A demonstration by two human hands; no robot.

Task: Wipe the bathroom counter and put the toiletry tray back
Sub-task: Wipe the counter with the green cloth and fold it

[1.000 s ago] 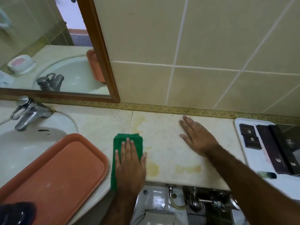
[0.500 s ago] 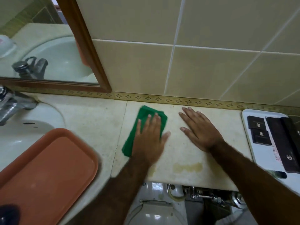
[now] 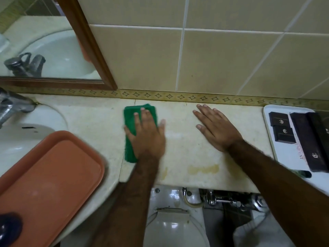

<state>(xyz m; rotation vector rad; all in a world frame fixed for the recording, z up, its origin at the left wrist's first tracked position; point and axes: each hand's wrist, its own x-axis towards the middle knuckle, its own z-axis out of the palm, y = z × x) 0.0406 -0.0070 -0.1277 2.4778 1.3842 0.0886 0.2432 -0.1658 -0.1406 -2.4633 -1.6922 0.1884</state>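
Fingers of the left hand (image 3: 146, 134) lie flat and slightly apart, pressing the folded green cloth (image 3: 131, 139) onto the counter (image 3: 96, 120).

Fingers of the right hand (image 3: 216, 128) are spread, palm down on bare counter, holding nothing, likely as a brace. White toiletry tray (image 3: 284, 157) sits at the right end, clear of the wiped zone; orange tray (image 3: 48, 175) rests over the basin (image 3: 21, 136). Yellow stains (image 3: 203, 169) near the front edge appear not yet wiped.

Bare counter (image 3: 185, 145) lies between orange tray (image 3: 53, 175) and white tray (image 3: 277, 157)
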